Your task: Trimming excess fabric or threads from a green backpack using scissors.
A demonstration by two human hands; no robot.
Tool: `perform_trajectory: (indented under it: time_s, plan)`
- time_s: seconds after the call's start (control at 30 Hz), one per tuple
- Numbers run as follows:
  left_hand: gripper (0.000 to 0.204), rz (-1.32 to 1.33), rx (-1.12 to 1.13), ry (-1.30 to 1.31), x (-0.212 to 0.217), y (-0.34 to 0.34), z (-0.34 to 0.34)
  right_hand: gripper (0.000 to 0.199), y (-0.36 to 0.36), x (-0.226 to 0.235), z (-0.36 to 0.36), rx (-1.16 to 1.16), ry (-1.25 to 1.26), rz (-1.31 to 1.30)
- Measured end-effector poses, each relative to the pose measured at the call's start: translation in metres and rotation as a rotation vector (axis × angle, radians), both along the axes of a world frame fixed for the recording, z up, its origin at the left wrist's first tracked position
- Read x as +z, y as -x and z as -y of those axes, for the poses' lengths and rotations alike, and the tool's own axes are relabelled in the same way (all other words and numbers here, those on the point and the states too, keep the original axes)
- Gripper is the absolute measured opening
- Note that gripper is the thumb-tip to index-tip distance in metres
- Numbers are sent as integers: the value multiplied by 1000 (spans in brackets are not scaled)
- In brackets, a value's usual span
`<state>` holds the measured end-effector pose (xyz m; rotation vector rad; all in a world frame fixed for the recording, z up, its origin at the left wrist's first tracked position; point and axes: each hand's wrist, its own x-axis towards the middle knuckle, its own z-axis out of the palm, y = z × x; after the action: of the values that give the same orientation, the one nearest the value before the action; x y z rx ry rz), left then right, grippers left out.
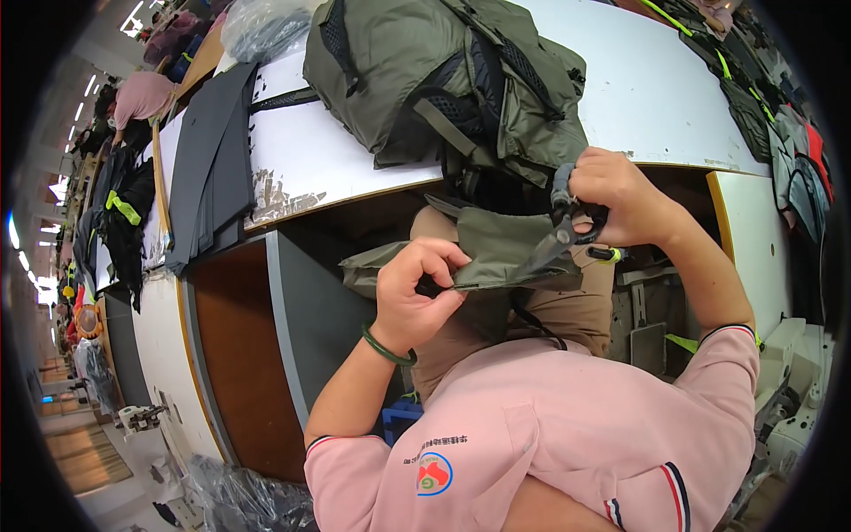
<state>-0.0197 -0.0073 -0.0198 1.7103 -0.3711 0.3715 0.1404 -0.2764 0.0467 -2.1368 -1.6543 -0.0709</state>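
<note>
My left hand point(417, 291) pinches the edge of an olive-green fabric panel point(505, 241), thumb against forefinger. The panel lies across my lap below the table edge. My right hand point(616, 197) is wrapped round the handles of a pair of scissors point(551, 246) with dark grips. Their blades point down and left over the panel, toward the edge near my left hand; whether they touch the cloth I cannot tell. Behind the hands an olive-green backpack point(399, 84) with black mesh straps lies on the table, its lower part hanging over the front edge.
Dark grey flat sheets point(210, 160) hang over the white table point(301, 146) at left. A clear plastic bag point(266, 31) sits at the far left. Open brown shelving point(239, 346) stands under the table. Sewing machine parts point(789, 381) are at right. Another person point(142, 96) is in the left background.
</note>
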Motion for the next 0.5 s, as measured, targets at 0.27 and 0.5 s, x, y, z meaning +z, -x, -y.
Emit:
perform_trajectory:
  time_s: [0.27, 0.5]
  plan:
    - [34, 204, 114, -201, -1, 5, 0, 31, 27, 19, -6, -313, -20, -1013]
    - [42, 512, 194, -473, -3, 10, 1, 33, 46, -13, 16, -96, -49, -503]
